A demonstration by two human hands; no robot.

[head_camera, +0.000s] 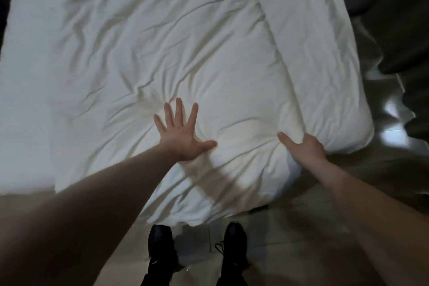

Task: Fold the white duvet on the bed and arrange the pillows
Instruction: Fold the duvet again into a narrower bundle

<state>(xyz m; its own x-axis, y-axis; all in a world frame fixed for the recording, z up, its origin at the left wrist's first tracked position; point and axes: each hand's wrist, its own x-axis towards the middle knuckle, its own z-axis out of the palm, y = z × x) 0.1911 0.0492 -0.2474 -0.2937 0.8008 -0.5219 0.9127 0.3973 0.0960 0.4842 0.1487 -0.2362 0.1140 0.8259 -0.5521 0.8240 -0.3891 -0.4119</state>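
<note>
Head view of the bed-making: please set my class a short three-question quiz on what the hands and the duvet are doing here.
1. True or false: the left hand lies flat, fingers spread, on the white duvet.
2. What is the right hand doing?
A. Hanging free of the bedding
B. Gripping the duvet's right edge near its corner
C. Lifting a pillow
3. Fill the gap: the person's black ____ stand on the floor at the foot of the bed.

Key
1. True
2. B; the fingers curl under the edge and the thumb lies on top.
3. shoes
</note>
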